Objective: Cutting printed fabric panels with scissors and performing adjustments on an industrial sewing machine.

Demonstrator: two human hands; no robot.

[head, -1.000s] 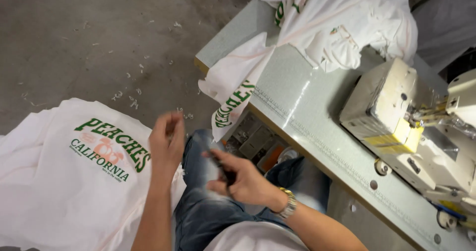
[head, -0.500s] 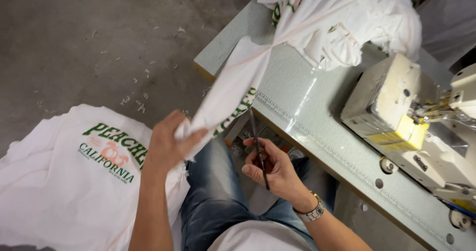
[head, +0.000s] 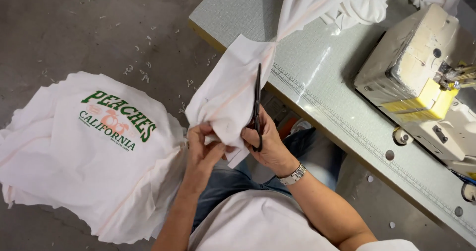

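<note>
Scissors [head: 257, 107] now upright against the white garment [head: 233, 90], which both hands have drawn closer off the worktop [head: 317, 77]; left hand [head: 203, 147] pinches cloth, right hand [head: 267, 144] grips the scissors, so trimming looks underway.

Cream sewing machine [head: 416, 67] stands on grey surface [head: 322, 82]; printed white shirts [head: 94, 152] piled on thread-littered concrete floor [head: 74, 28].

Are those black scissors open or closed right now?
Closed, as far as shows: the scissors appear as one thin dark line pointing up along the white cloth, handles in the right hand.
</note>
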